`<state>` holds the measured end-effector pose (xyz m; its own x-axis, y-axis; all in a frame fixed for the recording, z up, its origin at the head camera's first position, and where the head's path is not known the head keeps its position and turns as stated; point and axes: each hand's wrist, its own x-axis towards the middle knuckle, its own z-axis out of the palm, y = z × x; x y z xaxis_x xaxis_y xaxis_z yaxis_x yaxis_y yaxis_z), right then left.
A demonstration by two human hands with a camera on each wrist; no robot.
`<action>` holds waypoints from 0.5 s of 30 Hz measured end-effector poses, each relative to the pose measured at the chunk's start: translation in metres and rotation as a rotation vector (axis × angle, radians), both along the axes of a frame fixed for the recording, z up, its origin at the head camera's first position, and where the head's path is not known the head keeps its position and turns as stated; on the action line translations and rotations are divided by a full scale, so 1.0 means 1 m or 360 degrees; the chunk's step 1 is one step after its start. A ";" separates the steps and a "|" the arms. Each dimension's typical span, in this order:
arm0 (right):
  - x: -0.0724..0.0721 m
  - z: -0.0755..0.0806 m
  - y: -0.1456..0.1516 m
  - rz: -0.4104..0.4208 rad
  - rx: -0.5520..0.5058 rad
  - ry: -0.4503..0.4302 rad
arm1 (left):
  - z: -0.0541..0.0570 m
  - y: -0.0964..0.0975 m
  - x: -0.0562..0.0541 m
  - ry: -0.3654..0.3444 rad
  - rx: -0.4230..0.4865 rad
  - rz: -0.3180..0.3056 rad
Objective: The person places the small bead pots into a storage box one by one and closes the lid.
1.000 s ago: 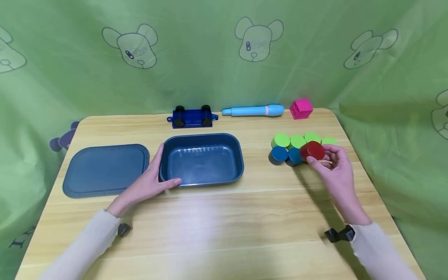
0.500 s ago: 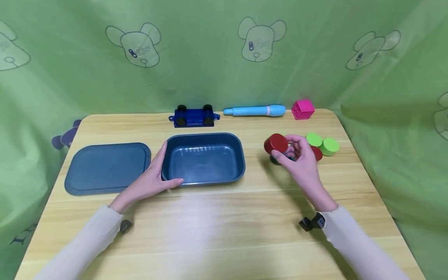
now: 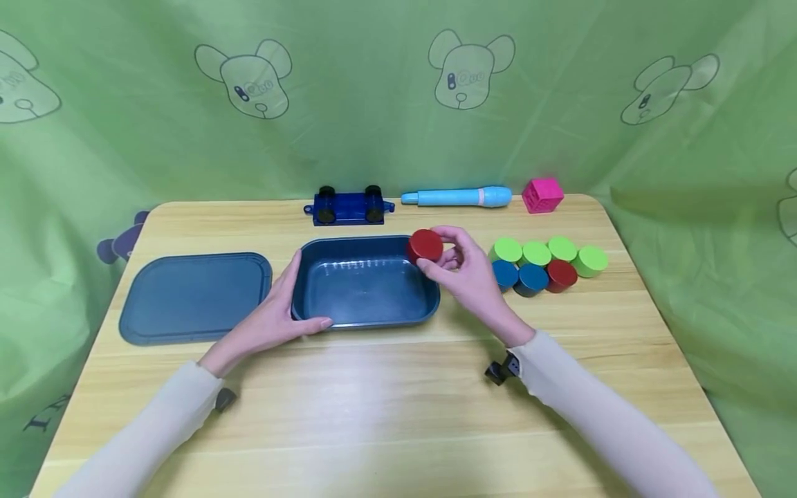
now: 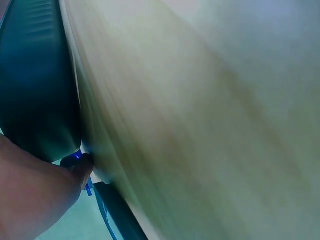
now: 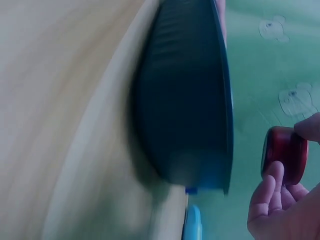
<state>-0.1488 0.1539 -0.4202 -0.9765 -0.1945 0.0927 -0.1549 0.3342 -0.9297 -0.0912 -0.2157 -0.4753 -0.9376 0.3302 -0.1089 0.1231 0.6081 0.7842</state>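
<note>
A red cylindrical block (image 3: 425, 246) is pinched between the thumb and fingers of my right hand (image 3: 468, 275), over the right rear corner of a dark blue plastic box (image 3: 366, 322). In the right wrist view the red block (image 5: 284, 155) is above the level of the box's rim (image 5: 226, 100). My left hand (image 3: 274, 321) rests against the box's left front corner, straight fingers along the left wall and thumb along the front wall. The left wrist view shows part of this hand (image 4: 35, 192) at the box wall (image 4: 37, 85). Inside, the box holds nothing.
Several green cylinders (image 3: 536, 253), two blue cylinders (image 3: 531, 279) and another red cylinder (image 3: 562, 275) stand grouped at the right. The lid (image 3: 196, 297) lies left of the box. Along the back edge are a blue toy wagon (image 3: 349, 208), a light blue toy microphone (image 3: 457, 197) and a pink cube (image 3: 543, 196).
My right hand has carried the red block leftward from the cylinder group to the box's right rear corner. My left hand has stayed at the box.
</note>
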 end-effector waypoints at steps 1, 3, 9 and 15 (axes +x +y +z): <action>-0.002 0.000 -0.006 0.0031 0.0002 -0.0012 | 0.000 0.000 0.000 0.0000 -0.0001 -0.0001; -0.006 -0.002 -0.019 0.0082 0.0012 -0.0033 | 0.000 0.000 -0.001 0.0001 0.0000 -0.0002; -0.013 -0.012 -0.050 0.0169 0.0094 -0.0021 | -0.001 0.001 -0.003 0.0005 -0.0003 -0.0004; -0.014 -0.020 -0.077 0.0221 0.0234 -0.0045 | 0.000 -0.001 -0.002 0.0004 -0.0005 0.0012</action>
<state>-0.1631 0.0771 -0.4401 -0.9412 -0.3369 0.0263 -0.1833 0.4437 -0.8772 -0.0937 -0.2165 -0.4757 -0.9403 0.3228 -0.1075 0.1206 0.6116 0.7819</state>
